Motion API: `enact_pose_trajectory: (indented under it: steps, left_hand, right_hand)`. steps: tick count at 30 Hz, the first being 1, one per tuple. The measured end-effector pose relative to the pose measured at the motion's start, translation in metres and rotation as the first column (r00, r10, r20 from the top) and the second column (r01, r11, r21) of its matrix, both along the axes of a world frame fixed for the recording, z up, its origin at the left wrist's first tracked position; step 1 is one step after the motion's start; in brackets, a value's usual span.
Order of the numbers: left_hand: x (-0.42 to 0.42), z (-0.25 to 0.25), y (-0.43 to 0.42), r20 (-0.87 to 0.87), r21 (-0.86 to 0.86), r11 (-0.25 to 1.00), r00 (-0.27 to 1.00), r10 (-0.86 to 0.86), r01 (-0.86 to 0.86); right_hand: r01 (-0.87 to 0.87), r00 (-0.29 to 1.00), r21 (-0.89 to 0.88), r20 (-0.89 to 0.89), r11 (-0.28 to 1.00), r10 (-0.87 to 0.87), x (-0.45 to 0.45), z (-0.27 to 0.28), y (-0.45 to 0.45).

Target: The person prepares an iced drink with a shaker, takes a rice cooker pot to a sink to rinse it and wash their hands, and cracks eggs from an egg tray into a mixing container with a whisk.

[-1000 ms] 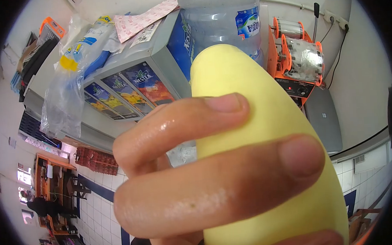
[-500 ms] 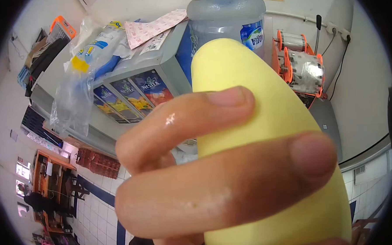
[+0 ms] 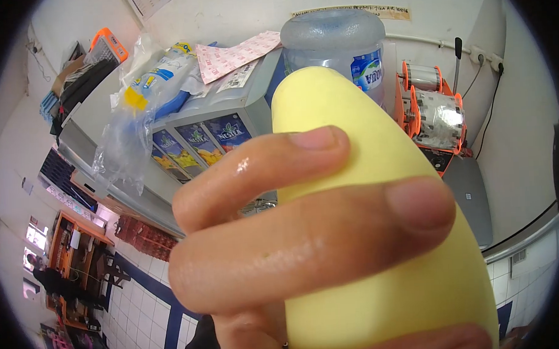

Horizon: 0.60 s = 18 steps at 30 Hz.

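Observation:
Very close to the camera, my left hand (image 3: 301,236) is closed around a smooth, pale yellow object (image 3: 384,294). It has a rounded top and widens downward; its lower end lies below the frame, so its exact kind does not show. Two bent fingers cross its near face, and part of another finger shows along the bottom edge. The skin has shiny wet-looking spots. My right hand is out of sight.
Behind stand a drink dispenser (image 3: 197,137) with Nestea labels, plastic packaging (image 3: 154,86) on top, an upturned water gallon (image 3: 333,38) and an orange cup-sealing machine (image 3: 436,114). A person in dark clothes (image 3: 69,286) is far left, beyond the tiled floor (image 3: 138,305).
The background has shifted slightly down and to the right as the camera moved. My fingers and the yellow object sit a little differently in view; the grip stays closed.

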State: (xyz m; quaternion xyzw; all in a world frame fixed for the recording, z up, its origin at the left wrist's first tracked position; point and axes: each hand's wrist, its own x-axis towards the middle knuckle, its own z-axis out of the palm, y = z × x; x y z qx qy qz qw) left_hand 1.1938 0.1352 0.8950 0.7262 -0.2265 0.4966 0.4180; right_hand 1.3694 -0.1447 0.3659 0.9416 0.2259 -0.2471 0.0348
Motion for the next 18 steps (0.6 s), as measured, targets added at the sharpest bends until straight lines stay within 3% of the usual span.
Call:
enact_pose_trajectory:
  steps: [6, 8, 18]
  left_hand:
    - [-0.012, -0.003, -0.011, -0.016, -0.020, 1.000, 1.000, -0.004, 0.003]
    - [-0.015, -0.004, -0.012, -0.026, -0.024, 1.000, 1.000, 0.002, -0.003]
    - [-0.016, -0.006, -0.018, -0.048, -0.038, 0.999, 0.998, 0.028, -0.030]
  right_hand:
    - [-0.043, 0.995, 0.044, 0.090, 0.998, 0.039, 0.000, -0.013, -0.005]
    - [-0.055, 0.997, -0.014, 0.054, 0.998, 0.056, 0.002, -0.011, -0.004]
    - [-0.076, 0.997, 0.034, 0.033, 0.997, 0.075, 0.006, -0.012, -0.005]
